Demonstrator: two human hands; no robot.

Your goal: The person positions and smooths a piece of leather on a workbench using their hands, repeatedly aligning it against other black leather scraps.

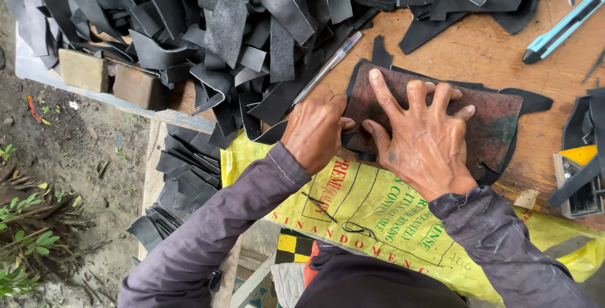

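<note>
On the wooden bench (485, 50), a dark, worn template (498, 125) lies flat over a black sheet (532, 101), near the bench's front edge. The right hand (422, 141) presses down on the template with fingers spread wide apart, palm flat. The left hand (313, 130) is curled tight around a clear pen (328, 67), whose tip meets the template's left edge while its barrel slants up over the scraps. A heap of black strips (239, 24) fills the bench behind and to the left. A teal knife (564, 26) lies well apart at the far right. A yellow sack (372, 210) hangs over the front edge under both wrists. Two wooden blocks (110, 78) sit on the left ledge.
</note>
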